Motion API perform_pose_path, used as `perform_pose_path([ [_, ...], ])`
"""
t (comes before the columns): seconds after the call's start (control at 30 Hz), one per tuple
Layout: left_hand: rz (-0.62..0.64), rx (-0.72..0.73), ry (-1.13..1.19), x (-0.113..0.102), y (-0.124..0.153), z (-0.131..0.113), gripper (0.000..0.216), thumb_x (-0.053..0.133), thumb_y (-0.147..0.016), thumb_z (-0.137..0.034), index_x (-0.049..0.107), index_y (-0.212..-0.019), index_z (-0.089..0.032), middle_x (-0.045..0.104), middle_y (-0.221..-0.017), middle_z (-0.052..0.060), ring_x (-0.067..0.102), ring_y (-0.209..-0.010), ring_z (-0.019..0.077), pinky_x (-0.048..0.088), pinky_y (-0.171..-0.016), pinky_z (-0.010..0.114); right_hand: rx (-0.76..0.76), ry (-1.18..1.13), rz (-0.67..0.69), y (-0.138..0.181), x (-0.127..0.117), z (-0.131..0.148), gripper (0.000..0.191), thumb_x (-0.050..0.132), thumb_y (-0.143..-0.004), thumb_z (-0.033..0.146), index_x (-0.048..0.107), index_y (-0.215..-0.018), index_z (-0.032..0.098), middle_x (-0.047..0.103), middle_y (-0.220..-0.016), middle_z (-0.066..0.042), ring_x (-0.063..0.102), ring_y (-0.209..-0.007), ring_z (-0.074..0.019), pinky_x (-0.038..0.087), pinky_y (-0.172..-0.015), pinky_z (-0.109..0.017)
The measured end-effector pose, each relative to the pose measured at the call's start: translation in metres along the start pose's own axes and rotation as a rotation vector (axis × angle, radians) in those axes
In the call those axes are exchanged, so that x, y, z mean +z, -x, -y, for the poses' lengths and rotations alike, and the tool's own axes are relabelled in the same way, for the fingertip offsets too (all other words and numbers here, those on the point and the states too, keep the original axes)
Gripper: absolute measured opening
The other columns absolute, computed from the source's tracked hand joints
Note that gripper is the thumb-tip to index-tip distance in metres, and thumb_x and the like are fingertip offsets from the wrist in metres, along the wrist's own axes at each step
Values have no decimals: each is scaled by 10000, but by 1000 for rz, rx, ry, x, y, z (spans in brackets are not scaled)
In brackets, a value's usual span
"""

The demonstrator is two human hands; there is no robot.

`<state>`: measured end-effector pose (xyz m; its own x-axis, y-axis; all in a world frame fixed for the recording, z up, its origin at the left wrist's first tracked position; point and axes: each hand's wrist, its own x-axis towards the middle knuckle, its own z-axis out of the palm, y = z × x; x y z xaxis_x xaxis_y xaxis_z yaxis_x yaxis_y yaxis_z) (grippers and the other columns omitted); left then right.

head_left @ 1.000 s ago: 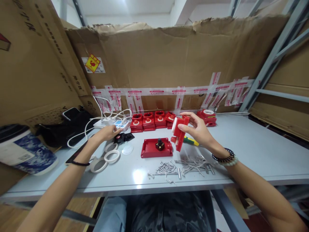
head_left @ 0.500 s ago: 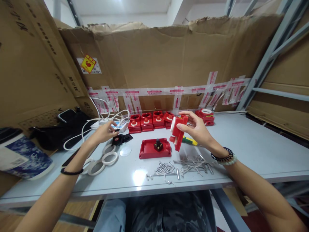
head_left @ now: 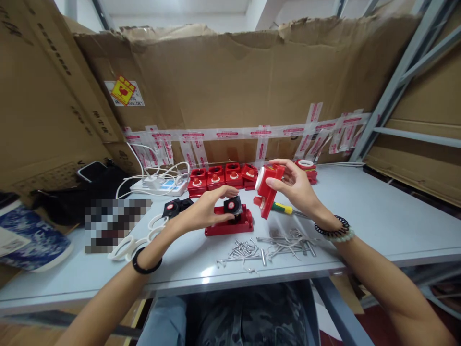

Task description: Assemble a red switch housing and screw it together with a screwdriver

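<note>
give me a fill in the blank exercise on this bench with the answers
The right hand holds a ____-coloured housing.
The square part in the left hand is mostly ____ in colour.
The screwdriver handle is green and ____.
On the table, the metal screws lie nearest the ____ edge.

red; black; yellow; front

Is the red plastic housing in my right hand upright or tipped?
Tipped. The right hand holds the red plastic housing nearly on edge, its round white ring facing left rather than upward.
</note>
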<state>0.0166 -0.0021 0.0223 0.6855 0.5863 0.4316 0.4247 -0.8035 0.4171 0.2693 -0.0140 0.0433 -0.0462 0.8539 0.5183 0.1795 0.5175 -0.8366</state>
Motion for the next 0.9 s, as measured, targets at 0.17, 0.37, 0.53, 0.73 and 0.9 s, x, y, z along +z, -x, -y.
perform_pose_path([
  [0.17,24,-14,30,0,2,5,455,690,-797,-281,525,-1215,-202,625,-1235,130,619,-1121,238,505,-948,426,0,9,13,1,0,-1,504,755,-674,448,549,-1074,221,659,-1001,-65,621,-926,-211,500,-803,-374],
  [0.37,90,-96,98,0,3,7,497,664,-819,-319,479,-1269,-215,650,-1212,115,639,-1094,223,502,-941,410,6,13,11,1,1,0,509,755,-668,450,548,-1072,219,670,-981,-64,624,-914,-214,499,-793,-377],
  [0.53,114,-94,123,0,2,7,474,636,-834,-302,476,-1272,-214,636,-1237,112,615,-1133,234,485,-964,417,9,14,7,1,2,0,511,762,-649,445,555,-1059,223,674,-962,-58,628,-902,-216,503,-778,-379],
  [0.73,104,-72,115,2,3,9,446,630,-837,-295,510,-1259,-219,567,-1338,113,570,-1195,249,458,-1003,428,6,13,10,1,2,-1,511,767,-642,437,561,-1059,226,670,-960,-57,626,-896,-215,503,-778,-383],
  [0.9,104,-67,132,4,4,10,432,623,-838,-272,514,-1252,-217,560,-1339,108,562,-1202,239,446,-1023,431,14,3,8,0,1,-2,529,771,-631,444,558,-1060,218,668,-959,-61,623,-889,-214,501,-783,-388],
])
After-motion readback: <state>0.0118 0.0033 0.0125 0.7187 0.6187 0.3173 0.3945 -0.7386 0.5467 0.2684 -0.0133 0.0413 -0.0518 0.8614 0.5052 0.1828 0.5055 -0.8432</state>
